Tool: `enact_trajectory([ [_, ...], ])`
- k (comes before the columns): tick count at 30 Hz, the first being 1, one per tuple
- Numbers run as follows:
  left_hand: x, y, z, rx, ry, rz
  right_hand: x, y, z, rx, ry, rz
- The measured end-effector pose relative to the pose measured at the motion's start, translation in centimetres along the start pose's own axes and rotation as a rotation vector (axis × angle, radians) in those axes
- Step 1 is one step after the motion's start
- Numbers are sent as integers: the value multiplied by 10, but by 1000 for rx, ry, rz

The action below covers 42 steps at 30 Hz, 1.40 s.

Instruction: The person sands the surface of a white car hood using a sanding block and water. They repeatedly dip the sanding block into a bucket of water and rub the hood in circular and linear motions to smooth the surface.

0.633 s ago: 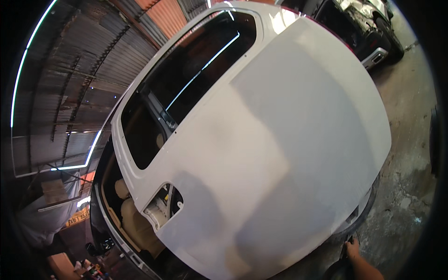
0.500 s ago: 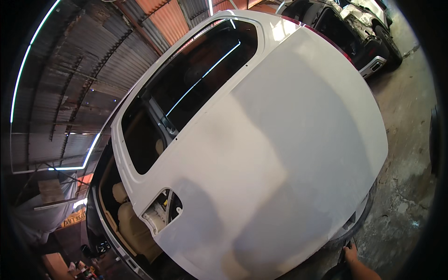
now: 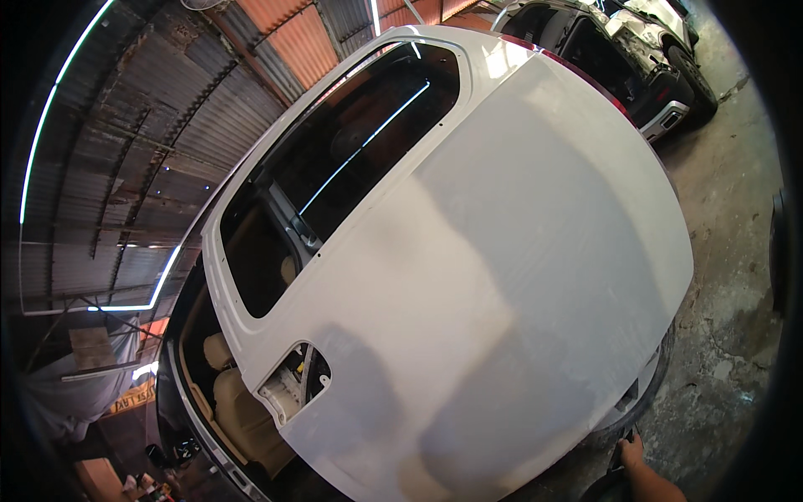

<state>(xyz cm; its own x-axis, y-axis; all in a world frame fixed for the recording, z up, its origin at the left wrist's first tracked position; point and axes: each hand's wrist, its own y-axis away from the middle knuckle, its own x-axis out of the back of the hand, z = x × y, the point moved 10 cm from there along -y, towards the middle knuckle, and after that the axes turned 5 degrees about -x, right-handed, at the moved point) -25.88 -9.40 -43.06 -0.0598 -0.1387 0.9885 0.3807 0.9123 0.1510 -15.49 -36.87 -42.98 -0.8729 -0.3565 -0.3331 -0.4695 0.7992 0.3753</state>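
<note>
My right hand (image 3: pixel 633 456) comes in at the lower right, its forearm rising from the lower edge. Its fingers are closed round a small dark thing (image 3: pixel 631 434), whose kind I cannot make out. Just above the hand is the lower edge of a large white car body side (image 3: pixel 435 251), with broad grey, smoothly blended patches (image 3: pixel 552 201) on it. The hand is close to a dark wheel arch (image 3: pixel 640 402); I cannot tell whether it touches. A dark curved shape (image 3: pixel 609 485) lies beside the wrist. My left hand is not in view.
The panel has long dark side windows (image 3: pixel 376 125) and an open cutout (image 3: pixel 299 381) showing inner metal. Tan seats (image 3: pixel 242 410) show through the open door area. Another dark vehicle (image 3: pixel 602 58) stands behind, on a stained concrete floor (image 3: pixel 728 276). Corrugated metal sheets (image 3: pixel 142 167) rise at left.
The view has shifted very slightly, with the car a little lower at its window end. My right hand stays near the wheel arch, still closed.
</note>
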Motion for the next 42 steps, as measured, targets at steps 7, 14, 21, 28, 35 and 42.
enact_trajectory([
  [7, -1, 0, 2, -24, -6, 0, -3, -1, 10, -19, 46, -57],
  [14, 3, 0, 6, -65, -28, -8, 7, 13, 0, -80, 43, -27],
  [21, -2, -1, 1, -32, 39, 55, 17, 27, -17, -90, 91, -31],
  [28, -57, -23, -32, 55, 116, -181, 13, 25, -17, -112, 34, -65],
  [35, -131, -55, -67, 82, 111, -631, 20, 31, -14, -92, 99, 21],
  [42, -173, -55, -81, 516, 431, -513, 30, 44, -37, -15, 200, 48],
])
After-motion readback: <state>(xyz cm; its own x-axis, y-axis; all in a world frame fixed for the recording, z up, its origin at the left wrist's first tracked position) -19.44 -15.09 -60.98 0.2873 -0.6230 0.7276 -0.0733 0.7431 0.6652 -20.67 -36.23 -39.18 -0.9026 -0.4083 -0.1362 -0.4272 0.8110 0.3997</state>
